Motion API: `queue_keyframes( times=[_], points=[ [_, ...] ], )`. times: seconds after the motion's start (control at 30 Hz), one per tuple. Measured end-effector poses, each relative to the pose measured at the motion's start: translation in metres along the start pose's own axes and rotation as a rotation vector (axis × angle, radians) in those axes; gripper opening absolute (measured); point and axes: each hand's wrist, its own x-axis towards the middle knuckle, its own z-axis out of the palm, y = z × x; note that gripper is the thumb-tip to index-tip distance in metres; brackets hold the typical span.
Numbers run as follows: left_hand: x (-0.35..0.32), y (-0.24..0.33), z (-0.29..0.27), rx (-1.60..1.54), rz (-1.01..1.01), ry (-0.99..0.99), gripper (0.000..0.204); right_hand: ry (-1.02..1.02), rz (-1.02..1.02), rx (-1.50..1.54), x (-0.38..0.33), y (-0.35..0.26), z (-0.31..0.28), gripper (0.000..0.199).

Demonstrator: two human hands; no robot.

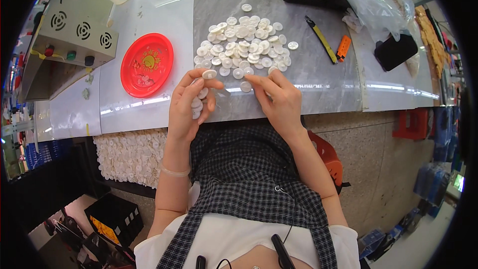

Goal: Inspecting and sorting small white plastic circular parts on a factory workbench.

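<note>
My left hand (191, 102), on the near side of the table, is closed around several white round plastic discs (197, 103). Between its thumb and index finger one more disc (209, 74) is pinched, face up. Thumb and fingers of my right hand (282, 100) are drawn together at the near edge of a loose pile of the same discs (244, 45). Right by those fingertips is a single disc (246, 86); whether they grip it or anything else cannot be made out. The discs have a raised pattern in the middle.
Left of the pile lies a red plastic plate (128, 69) with small clear bits on it. A grey machine (74, 35) with knobs stands farther left. Rightward are a yellow cutter knife (321, 40), an orange tool (343, 48) and a black phone-like object (396, 52). Below the table sits a container of white discs (130, 157).
</note>
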Motion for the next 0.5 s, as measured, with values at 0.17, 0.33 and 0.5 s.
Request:
queue_keyframes(
  times=[0.17,0.33,0.5],
  points=[
    [0.002,0.000,0.001,-0.170,-0.049,-0.007,0.023,0.002,0.086,0.101,0.001,-0.002,-0.005,0.025],
    [0.001,-0.010,0.000,-0.014,0.016,-0.010,0.017,-0.089,0.045,0.078,0.002,-0.006,-0.006,0.031],
    [-0.005,-0.012,0.005,0.118,0.067,-0.078,0.012,-0.091,-0.020,-0.011,0.001,-0.003,-0.002,0.030]
  ],
)
